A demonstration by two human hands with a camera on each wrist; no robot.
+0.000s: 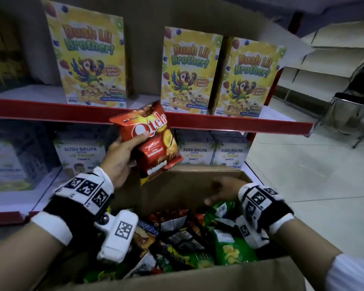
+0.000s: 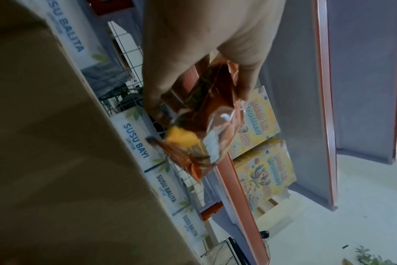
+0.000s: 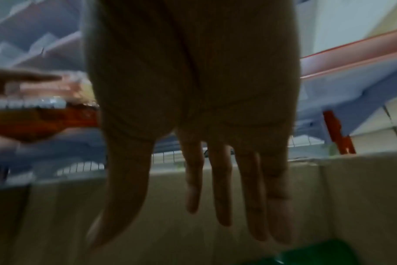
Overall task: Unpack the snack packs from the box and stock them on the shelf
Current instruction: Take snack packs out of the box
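Observation:
My left hand [image 1: 122, 152] grips a red Qtela snack pack [image 1: 153, 139] above the far rim of the cardboard box [image 1: 177, 280], in front of the red shelf edge [image 1: 240, 122]. In the left wrist view the same pack [image 2: 206, 125] sits between thumb and fingers of the left hand [image 2: 193, 53]. My right hand [image 1: 221, 192] hovers inside the box over several snack packs [image 1: 198, 238], holding nothing. In the right wrist view its fingers [image 3: 224, 188] hang straight and spread before the box wall [image 3: 351, 197], with a green pack [image 3: 317, 254] below.
Three yellow cereal boxes [image 1: 189, 70] stand on the upper shelf, with a gap between the left one and the other two. White milk boxes [image 1: 80, 154] line the lower shelf. A metal chair [image 1: 353, 110] stands on the tiled floor at the right.

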